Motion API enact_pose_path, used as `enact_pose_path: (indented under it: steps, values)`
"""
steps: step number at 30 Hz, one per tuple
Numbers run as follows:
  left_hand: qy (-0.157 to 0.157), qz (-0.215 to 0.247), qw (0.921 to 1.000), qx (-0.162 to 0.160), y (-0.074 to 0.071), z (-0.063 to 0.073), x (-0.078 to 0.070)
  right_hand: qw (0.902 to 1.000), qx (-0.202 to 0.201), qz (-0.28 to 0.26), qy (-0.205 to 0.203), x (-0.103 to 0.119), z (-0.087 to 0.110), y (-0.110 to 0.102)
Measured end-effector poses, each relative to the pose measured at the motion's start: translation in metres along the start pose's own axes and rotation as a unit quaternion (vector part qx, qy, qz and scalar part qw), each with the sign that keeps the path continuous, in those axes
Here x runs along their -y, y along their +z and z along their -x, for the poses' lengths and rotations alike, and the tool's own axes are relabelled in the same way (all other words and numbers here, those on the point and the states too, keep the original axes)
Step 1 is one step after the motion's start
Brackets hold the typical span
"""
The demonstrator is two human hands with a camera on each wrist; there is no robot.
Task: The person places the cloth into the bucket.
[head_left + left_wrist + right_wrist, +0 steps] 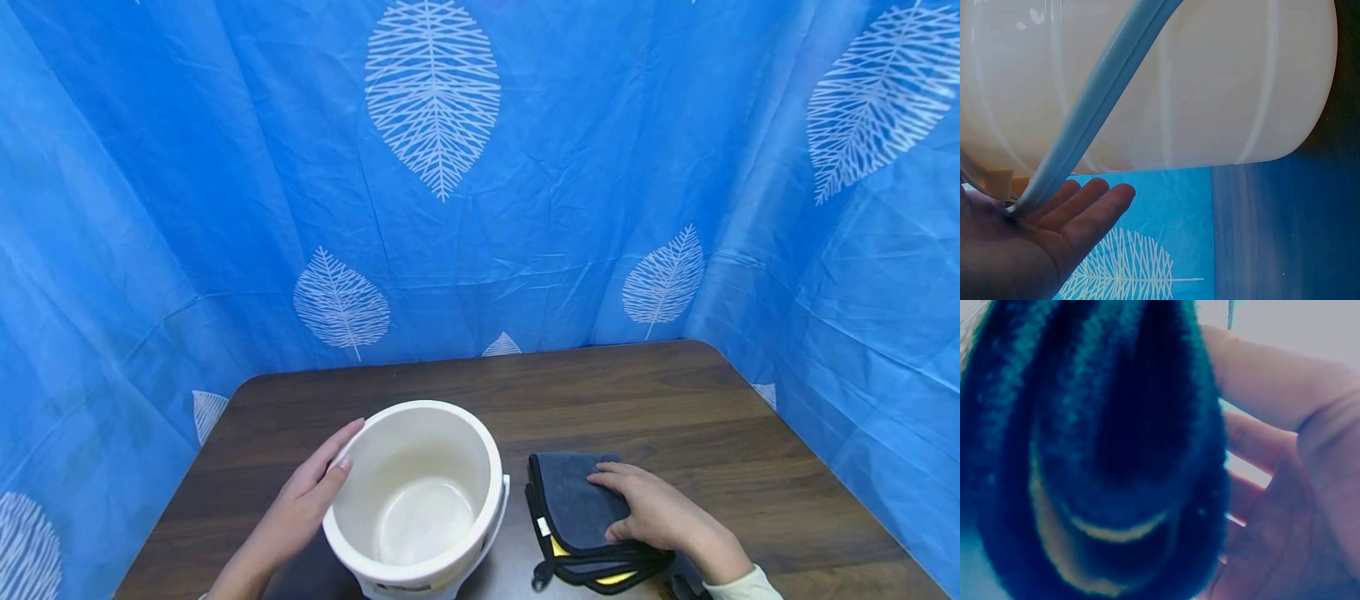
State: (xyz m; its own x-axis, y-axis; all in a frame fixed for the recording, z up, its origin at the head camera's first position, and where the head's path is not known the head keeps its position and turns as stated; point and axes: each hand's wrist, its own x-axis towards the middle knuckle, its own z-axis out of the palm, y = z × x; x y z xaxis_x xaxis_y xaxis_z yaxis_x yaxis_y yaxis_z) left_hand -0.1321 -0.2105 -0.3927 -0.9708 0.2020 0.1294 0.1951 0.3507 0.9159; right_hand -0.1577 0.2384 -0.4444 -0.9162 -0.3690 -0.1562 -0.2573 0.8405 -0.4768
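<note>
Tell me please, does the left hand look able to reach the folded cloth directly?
Probably not straight across: the bucket stands between the left hand and the cloth, on which the right hand rests.

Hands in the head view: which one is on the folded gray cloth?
The right hand, toward the right of the picture: it rests on the folded gray cloth, whereas the left hand is at the rim of the white bucket.

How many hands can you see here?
2: the left hand at the white bucket, and the right hand on the folded gray cloth.
</note>
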Motion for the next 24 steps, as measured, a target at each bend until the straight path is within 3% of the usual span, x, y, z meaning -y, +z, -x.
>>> enact_pose_path:
  steps: [6,16,24]
  values:
    - [0.000,0.001,1.0000,-0.004,0.0007,0.0001,-0.0002,0.9992,-0.010,0.012,-0.037,-0.0005,0.0013,0.0000]
    - [-0.004,0.005,1.0000,-0.001,0.0007,0.0002,0.0010,0.9981,-0.012,0.012,-0.060,-0.0007,-0.0021,-0.0014]
    - [-0.007,0.001,1.0000,-0.001,0.0005,-0.0008,0.0000,0.9996,-0.020,0.021,0.006,0.0055,-0.0053,-0.0008]
